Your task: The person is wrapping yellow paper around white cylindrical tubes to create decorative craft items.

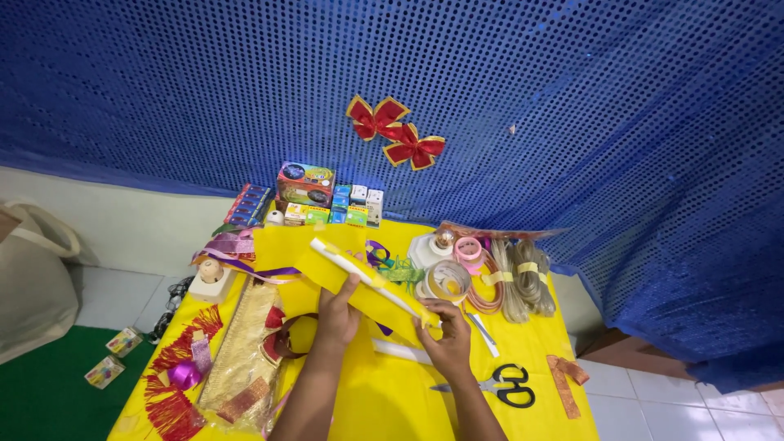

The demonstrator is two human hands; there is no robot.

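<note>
The left hand [337,314] and right hand [447,336] each pinched an end of a yellow paper strip [359,287] with a white stick [367,276] along it, held tilted above the middle of the yellow table [408,400]. Black-handled scissors [500,385] lay near the right edge. Small colourful boxes [314,200] lined the far edge.

Hands: two, left hand [337,314] and right hand [447,343]. Yellow paper strip with white stick [367,286]: one. Black-handled scissors [505,385]: one pair. Red bows [394,132] on the blue sequinned backdrop: two. Tape rolls [454,269]: two countable, one clear, one pink. Purple bauble [184,375]: one. Small boxes [322,200] at the table's far edge: several, exact count unclear.
</note>
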